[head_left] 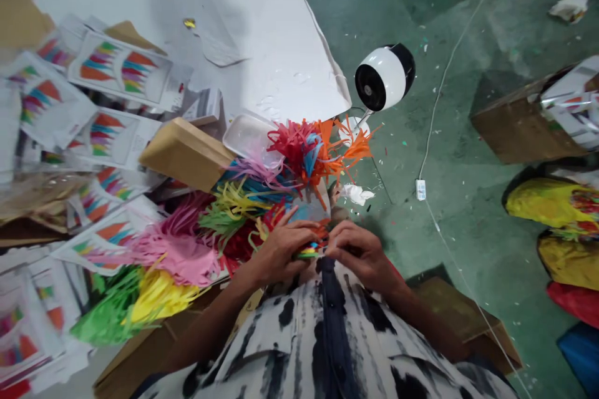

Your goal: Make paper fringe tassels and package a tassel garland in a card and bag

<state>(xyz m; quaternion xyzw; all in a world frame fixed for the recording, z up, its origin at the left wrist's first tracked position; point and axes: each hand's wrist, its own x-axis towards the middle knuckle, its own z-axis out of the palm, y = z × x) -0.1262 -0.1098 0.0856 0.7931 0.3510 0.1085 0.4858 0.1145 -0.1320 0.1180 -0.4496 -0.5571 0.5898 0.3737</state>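
My left hand [279,248] and my right hand [358,250] meet close to my chest, both pinched on a small stack of coloured paper strips [309,250]. Fingers of both hands are curled around it. Above the hands a bunch of red, orange and blue paper fringe [318,149] sticks up. To the left lies a heap of pink, yellow and green fringed paper [163,262]. Part of the stack is hidden by my fingers.
White packets printed with coloured fringe [116,68] cover the table on the left, next to a brown cardboard box [185,153] and a white tray [248,132]. A small white fan [381,80] stands at the table's edge. Boxes and coloured bags [547,202] sit on the green floor.
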